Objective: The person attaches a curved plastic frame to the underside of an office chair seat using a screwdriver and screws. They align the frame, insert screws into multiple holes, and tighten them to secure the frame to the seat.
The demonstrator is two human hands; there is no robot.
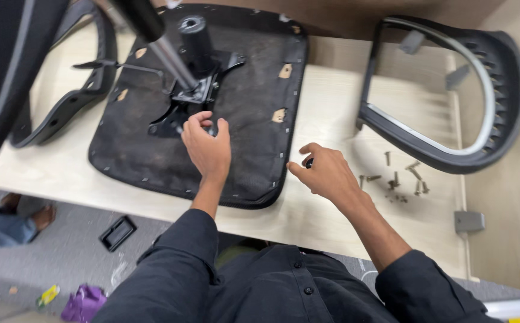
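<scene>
Sitting far left, a black plastic armrest (62, 101) lies flat on the pale wood bench (331, 107), beside an upturned black seat cushion (254, 119) placed underside up so its metal tilt mechanism (197, 84) and gas cylinder (158, 42) are reachable; left hand (207, 149) rests on mechanism's lower edge, fingers curled on a small part there, likely steadying or seating it; right hand (325, 173) hovers just off cushion edge, fingers pinched shut on a small dark piece (309, 162), cannot tell what; loose screws (400, 179) scattered just right of it, kept within reach; curved black backrest frame (451, 101) far right; grey carpet floor (74, 245) below with litter and a black plastic part (117, 232)
</scene>
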